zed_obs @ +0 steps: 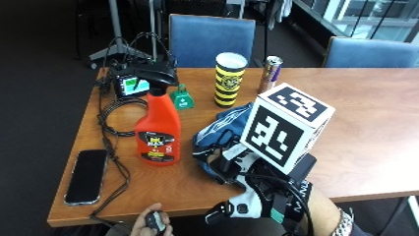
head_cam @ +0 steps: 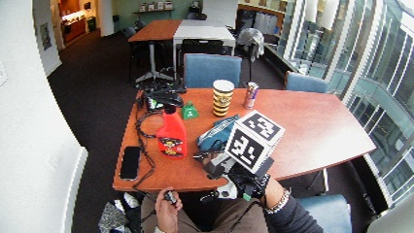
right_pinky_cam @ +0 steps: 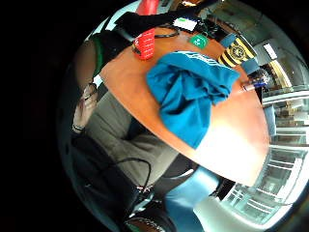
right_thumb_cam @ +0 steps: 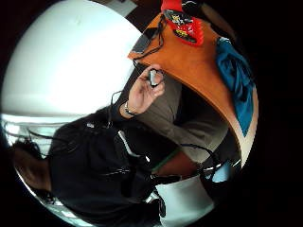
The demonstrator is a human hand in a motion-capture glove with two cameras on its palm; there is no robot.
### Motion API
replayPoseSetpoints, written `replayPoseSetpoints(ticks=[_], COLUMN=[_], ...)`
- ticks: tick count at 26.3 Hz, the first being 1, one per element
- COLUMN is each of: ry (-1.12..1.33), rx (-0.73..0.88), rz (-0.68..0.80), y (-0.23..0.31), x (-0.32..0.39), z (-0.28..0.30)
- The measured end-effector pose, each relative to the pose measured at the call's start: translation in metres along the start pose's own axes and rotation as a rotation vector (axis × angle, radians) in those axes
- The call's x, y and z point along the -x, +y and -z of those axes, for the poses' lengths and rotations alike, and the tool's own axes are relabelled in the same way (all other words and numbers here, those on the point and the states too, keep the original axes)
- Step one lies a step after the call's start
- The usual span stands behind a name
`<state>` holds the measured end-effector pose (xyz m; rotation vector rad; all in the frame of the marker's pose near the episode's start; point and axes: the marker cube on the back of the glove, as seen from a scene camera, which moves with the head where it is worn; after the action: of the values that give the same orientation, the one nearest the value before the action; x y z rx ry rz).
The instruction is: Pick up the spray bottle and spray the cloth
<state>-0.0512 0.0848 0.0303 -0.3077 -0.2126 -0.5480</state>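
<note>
Wooden surface (zed_obs: pixel 367 123) before you: the red spray bottle (zed_obs: pixel 158 132) with black trigger stands upright beside the crumpled blue cloth (zed_obs: pixel 219 129), its label unreadable. A yellow-and-black patterned cup (zed_obs: pixel 229 80) and a slim can (zed_obs: pixel 270 73) stand behind, contents unseen. Your gloved right hand (zed_obs: pixel 252 189) hovers at the near edge; whether its fingers are spread cannot be told.

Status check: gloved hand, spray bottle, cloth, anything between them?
Right hand above near table edge, holding nothing. Spray bottle upright, untouched. Blue cloth bunched beside it. Nothing between.
</note>
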Motion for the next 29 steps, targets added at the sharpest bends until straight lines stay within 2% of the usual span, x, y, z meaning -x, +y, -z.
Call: replayPoseSetpoints(ticks=[3,8,29], ry=[-0.019,0.022,0.034], rx=[-0.020,-0.012,-0.066], rz=[0.037,0.000,-0.022], y=[-0.021,-0.001,-0.007], x=[0.019,0.000,-0.003], z=[-0.003,0.009,0.033])
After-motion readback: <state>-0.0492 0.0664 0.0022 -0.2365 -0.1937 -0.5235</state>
